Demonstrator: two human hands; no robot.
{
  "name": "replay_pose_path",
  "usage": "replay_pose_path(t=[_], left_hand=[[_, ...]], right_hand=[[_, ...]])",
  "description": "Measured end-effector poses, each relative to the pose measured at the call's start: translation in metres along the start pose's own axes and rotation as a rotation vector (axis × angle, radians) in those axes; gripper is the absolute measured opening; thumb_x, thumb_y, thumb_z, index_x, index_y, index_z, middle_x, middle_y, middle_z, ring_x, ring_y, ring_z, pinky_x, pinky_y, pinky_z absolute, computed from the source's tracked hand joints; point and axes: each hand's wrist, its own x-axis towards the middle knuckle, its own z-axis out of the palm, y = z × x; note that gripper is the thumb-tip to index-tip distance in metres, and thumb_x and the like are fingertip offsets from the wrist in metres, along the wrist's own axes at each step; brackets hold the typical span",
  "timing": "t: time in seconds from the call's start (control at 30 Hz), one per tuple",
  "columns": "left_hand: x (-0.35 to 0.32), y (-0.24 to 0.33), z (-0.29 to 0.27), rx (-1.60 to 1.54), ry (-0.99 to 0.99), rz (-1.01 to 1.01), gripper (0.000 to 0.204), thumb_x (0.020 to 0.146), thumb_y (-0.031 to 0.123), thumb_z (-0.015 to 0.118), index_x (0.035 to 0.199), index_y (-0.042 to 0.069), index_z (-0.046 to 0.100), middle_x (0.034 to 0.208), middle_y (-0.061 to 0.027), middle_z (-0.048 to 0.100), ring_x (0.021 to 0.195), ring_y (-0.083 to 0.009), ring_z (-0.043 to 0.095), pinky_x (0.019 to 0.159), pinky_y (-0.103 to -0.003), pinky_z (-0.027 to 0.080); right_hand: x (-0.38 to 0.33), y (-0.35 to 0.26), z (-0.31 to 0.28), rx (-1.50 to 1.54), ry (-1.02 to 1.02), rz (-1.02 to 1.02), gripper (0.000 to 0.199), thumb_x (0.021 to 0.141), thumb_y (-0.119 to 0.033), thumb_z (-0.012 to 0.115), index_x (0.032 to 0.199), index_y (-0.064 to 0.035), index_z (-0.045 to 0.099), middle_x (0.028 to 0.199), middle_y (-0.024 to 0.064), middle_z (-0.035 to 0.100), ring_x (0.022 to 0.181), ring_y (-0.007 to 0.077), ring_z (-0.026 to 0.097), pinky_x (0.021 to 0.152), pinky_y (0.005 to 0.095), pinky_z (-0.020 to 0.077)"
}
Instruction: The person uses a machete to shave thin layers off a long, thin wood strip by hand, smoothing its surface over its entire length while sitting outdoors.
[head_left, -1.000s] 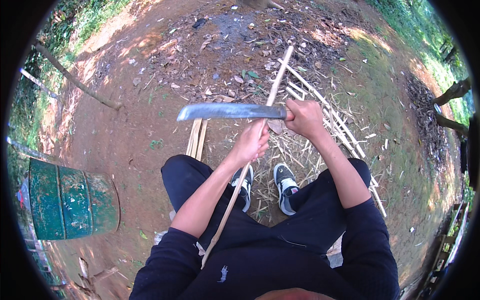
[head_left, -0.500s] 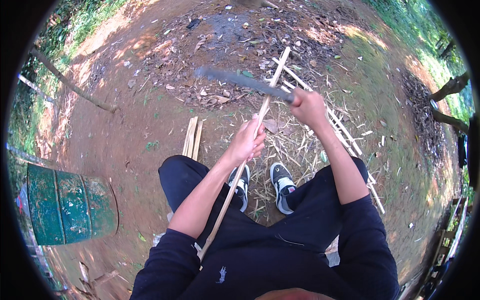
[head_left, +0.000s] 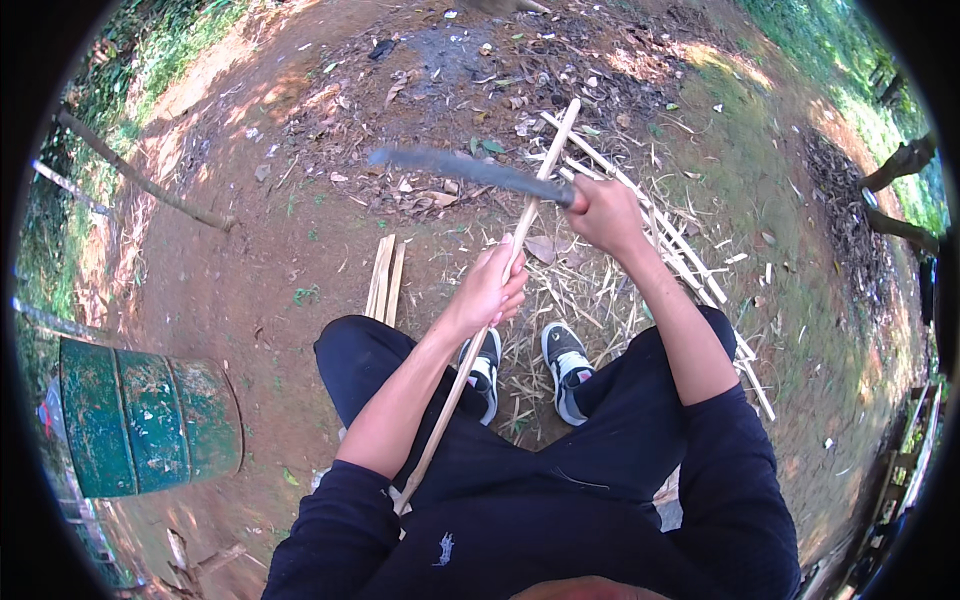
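Note:
I sit with knees apart over bare dirt. My left hand (head_left: 492, 288) grips a long thin bamboo strip (head_left: 548, 168) about halfway along it; the strip runs from my lap up and away to the right. My right hand (head_left: 603, 212) holds the handle of a long dark blade (head_left: 455, 166), which points left across the strip and is blurred. The blade's edge meets the strip just left of my right hand.
Several split bamboo strips (head_left: 672, 240) and shavings lie on the ground past my shoes (head_left: 568, 366). Short slats (head_left: 385, 276) lie to the left. A green metal drum (head_left: 145, 416) lies on its side at lower left. Thin branches (head_left: 140, 180) stand at far left.
The blade has swung from level in front of me to farther out and lower along the strip, its tip tilting up to the left. My left hand has kept its grip.

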Motion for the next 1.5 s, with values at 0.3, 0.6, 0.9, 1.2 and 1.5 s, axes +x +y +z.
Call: replay_pose_path(t=[0.3, 0.6, 0.9, 1.2, 1.5], left_hand=[[0.004, 0.006, -0.006, 0.138, 0.074, 0.037, 0.043, 0.107, 0.045, 0.024, 0.083, 0.013, 0.038, 0.053, 0.0059, 0.029, 0.036, -0.0060, 0.026, 0.031, -0.022, 0.024], [-0.013, 0.011, -0.008, 0.174, 0.077, 0.015, 0.041, 0.107, 0.043, 0.025, 0.082, 0.013, 0.038, 0.053, 0.0057, 0.030, 0.036, -0.0056, 0.025, 0.032, -0.022, 0.024], [-0.005, 0.015, -0.020, 0.237, 0.189, 0.089, 0.028, 0.107, 0.031, 0.035, 0.093, 0.009, 0.045, 0.065, 0.0003, 0.049, 0.044, -0.0072, 0.047, 0.037, -0.021, 0.037], [0.002, 0.019, -0.015, 0.053, 0.046, 0.111, 0.034, 0.108, 0.039, 0.033, 0.101, 0.007, 0.046, 0.060, 0.0020, 0.042, 0.034, -0.0059, 0.037, 0.029, -0.020, 0.032], [-0.004, 0.015, -0.011, -0.110, -0.055, 0.020, 0.042, 0.106, 0.048, 0.031, 0.095, 0.010, 0.046, 0.056, 0.0061, 0.032, 0.034, -0.0033, 0.027, 0.029, -0.019, 0.025]], right_hand=[[0.005, 0.057, -0.013, -0.274, 0.051, 0.114, 0.009, 0.080, -0.013, 0.059, 0.071, -0.0102, 0.058, 0.054, 0.0054, 0.059, 0.042, 0.0177, 0.056, 0.039, 0.0350, 0.0458], [0.009, 0.060, -0.002, -0.184, 0.123, 0.253, 0.012, 0.079, -0.014, 0.067, 0.072, -0.0059, 0.062, 0.062, 0.0128, 0.065, 0.055, 0.0283, 0.066, 0.052, 0.0390, 0.0529], [-0.002, 0.150, 0.006, 1.623, 0.330, 1.597, 0.015, 0.089, -0.004, 0.054, 0.079, -0.0103, 0.045, 0.055, -0.0054, 0.038, 0.043, 0.0057, 0.037, 0.040, 0.0228, 0.0335], [0.004, 0.035, -0.023, 0.311, 0.168, 0.653, 0.023, 0.080, -0.011, 0.068, 0.065, -0.0030, 0.053, 0.053, 0.0031, 0.055, 0.050, 0.0106, 0.053, 0.048, 0.0328, 0.0411], [0.002, -0.026, -0.009, 0.027, 0.015, -0.031, 0.011, 0.073, -0.012, 0.067, 0.073, -0.0093, 0.057, 0.058, 0.0079, 0.061, 0.050, 0.0248, 0.062, 0.047, 0.0391, 0.0493]])
